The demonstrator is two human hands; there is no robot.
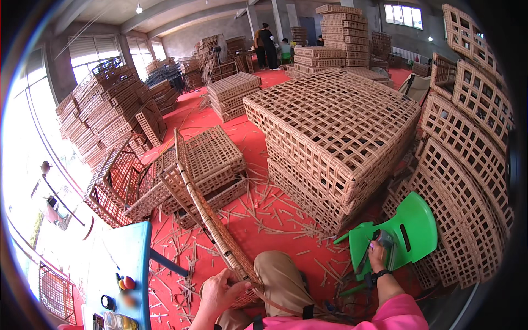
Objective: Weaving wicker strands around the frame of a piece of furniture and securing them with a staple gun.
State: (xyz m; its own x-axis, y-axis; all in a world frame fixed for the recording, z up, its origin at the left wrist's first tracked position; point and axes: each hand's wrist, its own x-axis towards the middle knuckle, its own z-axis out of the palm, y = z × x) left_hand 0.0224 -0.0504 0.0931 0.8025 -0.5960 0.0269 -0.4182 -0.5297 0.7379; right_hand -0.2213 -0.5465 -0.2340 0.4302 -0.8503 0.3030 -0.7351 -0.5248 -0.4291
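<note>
My left hand (221, 291) is closed on the lower end of a woven rattan panel (206, 212). The panel stands tilted on edge at my knees, and its upper end reaches away from me. Off to the right, my right hand (378, 257) is closed around a dark grey hand tool (383, 238) over the seat of a small green plastic chair (421, 214). The tool's exact kind is hard to make out. A loose strip of rattan (283, 303) runs from the panel across my lap.
A large stack of woven rattan panels (335, 110) stands ahead, with a lower stack (206, 151) to its left. More panels (467, 159) lean at the right. Cut strips litter the red floor (256, 220). A blue table (129, 258) with small items is at the left. People (267, 47) stand far back.
</note>
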